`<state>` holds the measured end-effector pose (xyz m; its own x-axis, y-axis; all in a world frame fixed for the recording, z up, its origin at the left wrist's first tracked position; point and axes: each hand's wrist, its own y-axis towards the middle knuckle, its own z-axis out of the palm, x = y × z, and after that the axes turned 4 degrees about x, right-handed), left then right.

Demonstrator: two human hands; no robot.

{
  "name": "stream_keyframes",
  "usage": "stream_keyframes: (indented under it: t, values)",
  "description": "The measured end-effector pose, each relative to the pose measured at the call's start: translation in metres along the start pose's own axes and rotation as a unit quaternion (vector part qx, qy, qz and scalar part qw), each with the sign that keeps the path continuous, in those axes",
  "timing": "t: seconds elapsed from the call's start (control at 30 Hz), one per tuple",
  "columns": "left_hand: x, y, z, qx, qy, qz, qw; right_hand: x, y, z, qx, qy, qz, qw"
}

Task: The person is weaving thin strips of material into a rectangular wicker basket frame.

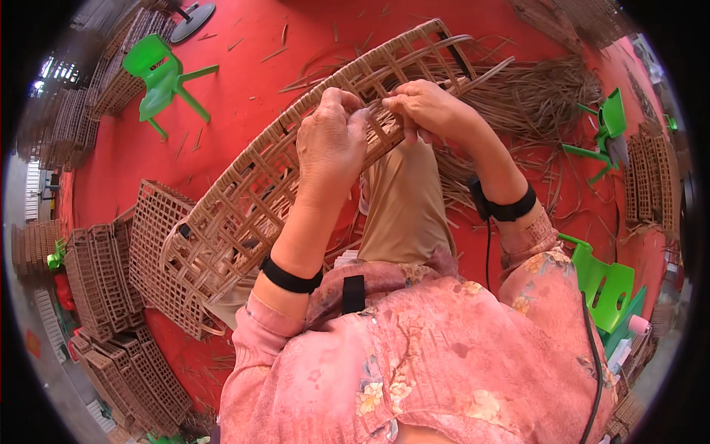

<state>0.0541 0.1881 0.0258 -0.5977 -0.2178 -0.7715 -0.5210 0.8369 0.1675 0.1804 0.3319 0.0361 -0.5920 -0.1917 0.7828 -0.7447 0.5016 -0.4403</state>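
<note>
one left hand (330, 137) and one right hand (430, 109), close together, pinch the woven basket (255, 186) slanting across the trousered legs (408, 201). a pale strip (489, 75) juts out past the right hand — tugged too hard, it could snap — and if the basket is poorly braced, it could slip and skew the weave.

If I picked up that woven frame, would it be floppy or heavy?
The woven frame is probably light, since it's full of gaps. It's likely stiff, because its wrapped rim looks thick. The strand poking past its end might snag.
</note>
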Motion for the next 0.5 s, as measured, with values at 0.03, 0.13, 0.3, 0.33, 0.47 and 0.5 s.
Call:
stream_keyframes:
  t: [0.03, 0.13, 0.3, 0.33, 0.47, 0.5]
  values:
    - [0.001, 0.003, 0.0, 0.014, -0.002, -0.012, 1.0, 0.0, 0.0, 0.0, -0.01, 0.036, 0.0, 0.999]
    - [-0.002, 0.006, 0.0, 0.032, 0.003, -0.02, 0.999, -0.009, -0.005, 0.005, -0.084, 0.075, -0.044, 0.993]
    - [-0.005, 0.016, 0.017, -0.02, 0.099, 0.151, 0.983, -0.03, -0.012, -0.006, -0.289, -0.023, -0.222, 0.931]
    - [-0.014, 0.019, 0.017, -0.051, 0.116, 0.159, 0.979, -0.03, -0.018, -0.017, -0.348, -0.027, -0.235, 0.907]
    - [-0.026, 0.045, 0.032, 0.009, -0.032, 0.165, 0.986, -0.025, -0.036, -0.041, -0.457, -0.092, -0.259, 0.846]
    - [-0.022, 0.056, 0.042, 0.023, -0.073, 0.176, 0.982, -0.022, -0.035, -0.045, -0.449, -0.093, -0.253, 0.852]
